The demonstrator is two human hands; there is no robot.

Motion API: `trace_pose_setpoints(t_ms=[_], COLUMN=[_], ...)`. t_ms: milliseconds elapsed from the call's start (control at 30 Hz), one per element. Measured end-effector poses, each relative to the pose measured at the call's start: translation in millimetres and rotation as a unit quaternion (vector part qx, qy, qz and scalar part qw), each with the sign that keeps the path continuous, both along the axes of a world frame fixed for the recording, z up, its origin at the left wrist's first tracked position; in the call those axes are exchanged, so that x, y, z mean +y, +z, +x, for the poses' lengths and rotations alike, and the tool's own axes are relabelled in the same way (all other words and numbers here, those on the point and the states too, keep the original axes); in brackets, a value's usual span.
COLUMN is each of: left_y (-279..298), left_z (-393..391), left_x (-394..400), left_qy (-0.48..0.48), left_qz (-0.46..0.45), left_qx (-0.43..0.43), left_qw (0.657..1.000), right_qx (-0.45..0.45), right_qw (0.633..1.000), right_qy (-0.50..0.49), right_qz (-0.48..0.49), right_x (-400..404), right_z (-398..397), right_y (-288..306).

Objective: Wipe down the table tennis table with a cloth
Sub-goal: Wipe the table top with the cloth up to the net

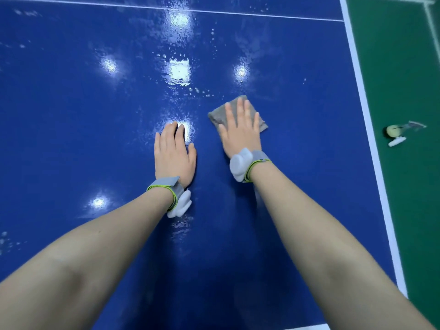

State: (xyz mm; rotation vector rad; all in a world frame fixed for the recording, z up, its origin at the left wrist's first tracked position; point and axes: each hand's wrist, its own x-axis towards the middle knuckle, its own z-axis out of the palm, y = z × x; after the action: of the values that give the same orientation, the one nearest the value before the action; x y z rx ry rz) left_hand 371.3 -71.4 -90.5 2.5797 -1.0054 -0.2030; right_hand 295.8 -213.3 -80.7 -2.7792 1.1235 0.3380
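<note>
- The glossy dark-blue table tennis table with white edge lines [71,103] fills nearly the whole view. Its near stretch, under the forearms, looks smoother and freer of droplets than the rest, though I cannot tell if it is dry.
- The left hand [173,153] lies flat on the bare table, fingers together, palm down, holding nothing. It sits just left of the cloth and apart from it, and seems to serve as a brace.
- The right hand [240,129] is spread flat on the small folded grey-brown cloth [219,114], fingers slightly splayed. It presses down and does not pinch. The cloth lies flat on the table, right of the table's middle, with its edges showing on the left and at the far right corner.
- The cloth looks soft, limp and light, likely damp. It should slide easily on a wet gloss surface and could bunch or slip out from under the hand. A flat palm over its centre, fingertips near the leading edge, is probably the safest hold.
- Beyond the cloth, water droplets and wet streaks [190,89] catch the ceiling lights, so that area probably needs wiping.
- Right of the table's edge, on the green floor [404,67], lies a small pale object I cannot identify.
</note>
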Motion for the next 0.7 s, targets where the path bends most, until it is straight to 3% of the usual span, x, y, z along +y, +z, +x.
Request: trace_pose_setpoints(t_ms=[100, 200, 400, 500, 700], left_y=[0, 0, 1, 1, -2], left_z=[2, 7, 14, 16, 19], left_x=[-2, -8, -19, -25, -33], left_qy=[-0.004, -0.005, -0.003, -0.008, -0.013], left_qz=[0.006, 0.009, 0.015, 0.035, 0.069], left_qx=[0.001, 0.001, 0.004, -0.004, -0.019], left_qw=[1.0, 1.0, 1.0, 0.999, 0.997], right_qx=[-0.005, 0.0, 0.005, 0.003, -0.015], right_qw=[0.997, 0.997, 0.993, 0.99, 0.999], right_qy=[0.073, 0.078, -0.11, -0.138, -0.017], right_qz=[0.005, -0.006, -0.033, -0.035, -0.024], right_x=[0, -19, -68, -70, -45], right_z=[2, -7, -32, -26, 22], right_y=[1, -1, -5, -8, -6])
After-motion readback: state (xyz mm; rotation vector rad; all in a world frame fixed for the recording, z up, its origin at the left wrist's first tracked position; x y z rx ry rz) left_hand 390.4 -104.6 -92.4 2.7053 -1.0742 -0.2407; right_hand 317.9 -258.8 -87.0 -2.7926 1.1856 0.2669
